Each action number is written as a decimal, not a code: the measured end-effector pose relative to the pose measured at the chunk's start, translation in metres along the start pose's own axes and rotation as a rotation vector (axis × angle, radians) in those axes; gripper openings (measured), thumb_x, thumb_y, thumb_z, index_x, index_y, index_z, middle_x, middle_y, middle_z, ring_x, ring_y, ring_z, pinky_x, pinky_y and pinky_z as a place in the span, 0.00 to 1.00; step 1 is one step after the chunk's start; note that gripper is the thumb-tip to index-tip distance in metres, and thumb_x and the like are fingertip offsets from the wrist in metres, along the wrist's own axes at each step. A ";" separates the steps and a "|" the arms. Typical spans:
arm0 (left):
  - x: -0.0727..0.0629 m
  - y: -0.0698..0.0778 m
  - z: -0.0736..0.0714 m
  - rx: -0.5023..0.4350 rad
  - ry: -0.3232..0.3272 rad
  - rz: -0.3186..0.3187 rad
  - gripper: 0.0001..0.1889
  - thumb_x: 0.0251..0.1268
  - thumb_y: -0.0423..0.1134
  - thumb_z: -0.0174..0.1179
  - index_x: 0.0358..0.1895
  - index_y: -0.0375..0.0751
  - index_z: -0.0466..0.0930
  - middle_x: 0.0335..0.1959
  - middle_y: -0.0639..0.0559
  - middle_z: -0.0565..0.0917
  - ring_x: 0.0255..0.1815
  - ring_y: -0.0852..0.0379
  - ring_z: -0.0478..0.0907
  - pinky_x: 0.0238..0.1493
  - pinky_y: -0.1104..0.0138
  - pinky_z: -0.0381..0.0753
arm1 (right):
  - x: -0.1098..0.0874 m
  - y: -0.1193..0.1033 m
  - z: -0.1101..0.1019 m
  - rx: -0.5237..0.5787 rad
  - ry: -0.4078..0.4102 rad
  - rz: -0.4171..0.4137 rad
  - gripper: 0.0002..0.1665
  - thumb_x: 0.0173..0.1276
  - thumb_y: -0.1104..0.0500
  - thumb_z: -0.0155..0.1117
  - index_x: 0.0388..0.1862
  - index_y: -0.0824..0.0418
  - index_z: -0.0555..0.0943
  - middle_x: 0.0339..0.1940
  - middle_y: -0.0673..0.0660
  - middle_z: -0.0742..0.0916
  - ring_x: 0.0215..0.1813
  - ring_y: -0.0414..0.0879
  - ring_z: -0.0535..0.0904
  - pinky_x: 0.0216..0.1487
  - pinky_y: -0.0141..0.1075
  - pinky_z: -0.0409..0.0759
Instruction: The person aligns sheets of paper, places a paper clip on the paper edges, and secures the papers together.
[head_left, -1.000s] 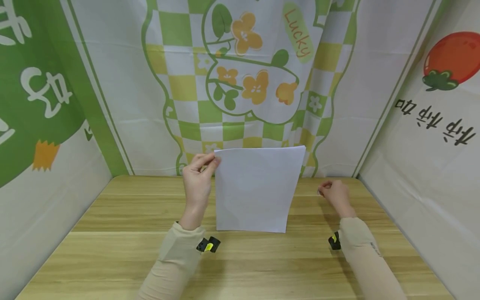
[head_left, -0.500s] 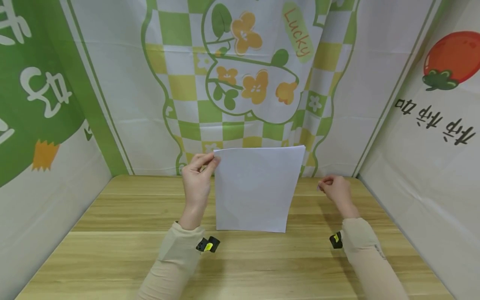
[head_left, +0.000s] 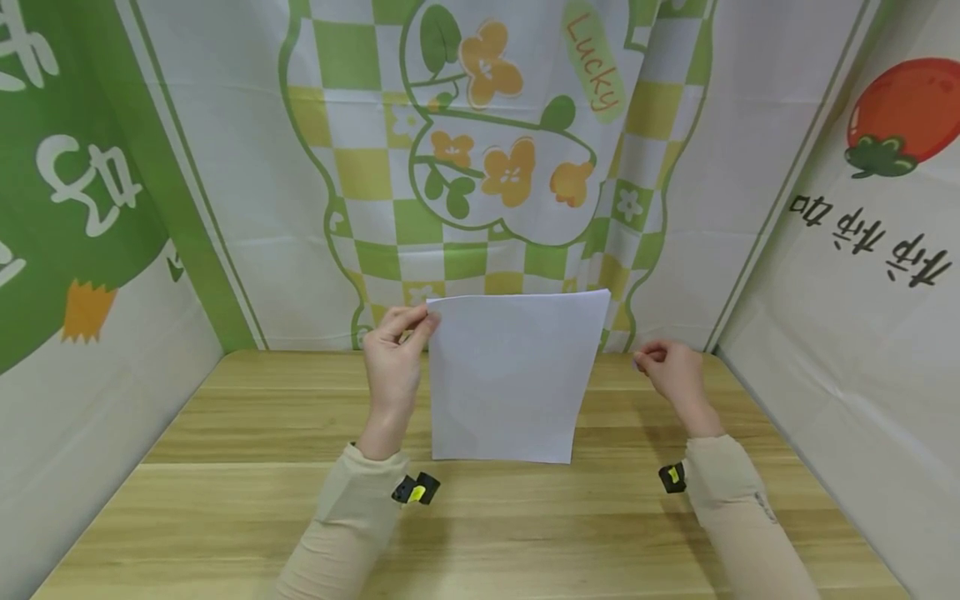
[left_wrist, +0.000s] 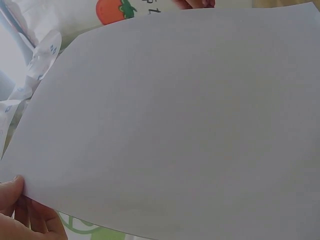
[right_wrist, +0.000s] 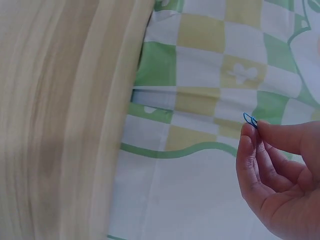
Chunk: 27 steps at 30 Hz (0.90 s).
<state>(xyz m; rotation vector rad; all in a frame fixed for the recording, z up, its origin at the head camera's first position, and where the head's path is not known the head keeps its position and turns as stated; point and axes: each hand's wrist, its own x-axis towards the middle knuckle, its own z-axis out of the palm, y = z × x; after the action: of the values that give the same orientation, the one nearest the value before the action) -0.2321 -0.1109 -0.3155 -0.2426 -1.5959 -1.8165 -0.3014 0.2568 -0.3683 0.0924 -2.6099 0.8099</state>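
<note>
White paper (head_left: 510, 383) stands upright above the table, its blank face toward the head camera. At its upper left corner my left hand (head_left: 393, 354) pinches it between thumb and fingers. In the left wrist view the paper (left_wrist: 170, 120) fills most of the picture, with the left hand's thumb and fingers (left_wrist: 12, 187) at its corner. Off to the right of the paper, apart from it, is my right hand (head_left: 671, 379). The right wrist view shows that hand (right_wrist: 280, 175) pinching a small blue wire paper clip (right_wrist: 249, 119), its looped end sticking out past the fingertips.
A wooden table (head_left: 495, 533) lies under both hands. Behind it hangs a checked green and yellow curtain (head_left: 367, 175), close to the paper's top edge. Printed cloth walls, including one with a tomato (head_left: 903, 117), enclose the left and right sides.
My right hand has risen slightly, away from the camera, with the paper clip still pinched. The left hand and the paper have hardly moved.
</note>
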 end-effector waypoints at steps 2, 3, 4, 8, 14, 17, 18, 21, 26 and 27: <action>0.000 0.001 0.000 -0.001 0.000 0.002 0.09 0.55 0.29 0.67 0.38 0.27 0.85 0.27 0.61 0.80 0.34 0.62 0.76 0.34 0.76 0.74 | 0.000 -0.003 -0.002 0.005 0.011 -0.016 0.11 0.66 0.58 0.62 0.36 0.66 0.83 0.31 0.62 0.88 0.31 0.50 0.84 0.33 0.38 0.77; 0.000 0.001 0.000 0.001 0.000 0.003 0.09 0.55 0.29 0.67 0.38 0.27 0.85 0.27 0.61 0.80 0.34 0.62 0.76 0.34 0.76 0.74 | 0.000 -0.005 -0.002 0.007 0.015 -0.024 0.11 0.66 0.58 0.63 0.35 0.66 0.83 0.31 0.62 0.88 0.30 0.50 0.84 0.32 0.37 0.77; 0.000 0.001 0.000 0.002 0.001 0.004 0.09 0.55 0.29 0.67 0.38 0.27 0.85 0.27 0.62 0.80 0.34 0.63 0.76 0.35 0.76 0.74 | 0.000 -0.007 -0.003 0.010 0.016 -0.029 0.11 0.66 0.58 0.63 0.35 0.66 0.83 0.31 0.62 0.88 0.30 0.50 0.83 0.31 0.36 0.76; 0.000 0.002 0.000 0.007 0.004 0.002 0.09 0.55 0.29 0.67 0.38 0.27 0.85 0.27 0.63 0.80 0.34 0.63 0.76 0.35 0.76 0.74 | -0.001 -0.013 -0.008 0.023 0.015 -0.052 0.11 0.67 0.58 0.62 0.36 0.66 0.83 0.31 0.63 0.88 0.31 0.52 0.83 0.29 0.36 0.77; -0.001 0.001 -0.001 0.014 0.002 -0.018 0.09 0.55 0.30 0.66 0.39 0.28 0.85 0.27 0.63 0.80 0.35 0.63 0.75 0.35 0.76 0.74 | -0.003 -0.023 -0.014 0.039 0.023 -0.073 0.11 0.68 0.58 0.61 0.38 0.66 0.83 0.32 0.64 0.87 0.33 0.54 0.84 0.30 0.40 0.79; -0.001 0.000 0.000 0.013 0.001 -0.021 0.09 0.56 0.30 0.66 0.38 0.28 0.85 0.27 0.63 0.80 0.35 0.63 0.75 0.34 0.77 0.74 | -0.004 -0.028 -0.016 0.048 0.043 -0.089 0.11 0.68 0.58 0.61 0.38 0.67 0.83 0.32 0.64 0.87 0.33 0.54 0.84 0.31 0.40 0.80; -0.001 0.000 0.000 0.012 0.001 -0.019 0.09 0.56 0.30 0.66 0.38 0.28 0.85 0.27 0.63 0.80 0.35 0.63 0.75 0.34 0.77 0.74 | -0.004 -0.029 -0.016 0.055 0.051 -0.095 0.11 0.68 0.58 0.61 0.38 0.67 0.83 0.32 0.64 0.87 0.33 0.54 0.84 0.31 0.40 0.80; -0.001 0.000 0.000 0.010 -0.002 -0.012 0.09 0.56 0.30 0.66 0.38 0.27 0.85 0.27 0.63 0.80 0.35 0.63 0.75 0.34 0.77 0.74 | -0.005 -0.034 -0.018 0.071 0.068 -0.113 0.11 0.68 0.58 0.61 0.37 0.67 0.83 0.32 0.63 0.87 0.33 0.54 0.85 0.31 0.40 0.80; -0.001 0.001 -0.001 0.012 -0.011 -0.002 0.09 0.56 0.30 0.66 0.38 0.28 0.85 0.28 0.62 0.80 0.35 0.62 0.76 0.35 0.75 0.74 | -0.007 -0.044 -0.025 0.081 0.096 -0.142 0.12 0.68 0.57 0.61 0.37 0.67 0.83 0.31 0.64 0.87 0.33 0.56 0.85 0.32 0.43 0.81; 0.000 0.001 -0.001 0.011 -0.012 -0.001 0.09 0.56 0.30 0.66 0.39 0.28 0.85 0.28 0.62 0.80 0.35 0.62 0.76 0.35 0.75 0.75 | -0.007 -0.046 -0.026 0.084 0.099 -0.145 0.12 0.68 0.57 0.61 0.37 0.67 0.83 0.31 0.64 0.88 0.33 0.56 0.85 0.32 0.42 0.81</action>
<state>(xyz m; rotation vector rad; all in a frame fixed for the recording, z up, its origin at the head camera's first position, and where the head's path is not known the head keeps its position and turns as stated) -0.2310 -0.1113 -0.3149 -0.2480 -1.6137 -1.8101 -0.2771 0.2326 -0.3269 0.2555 -2.4445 0.8501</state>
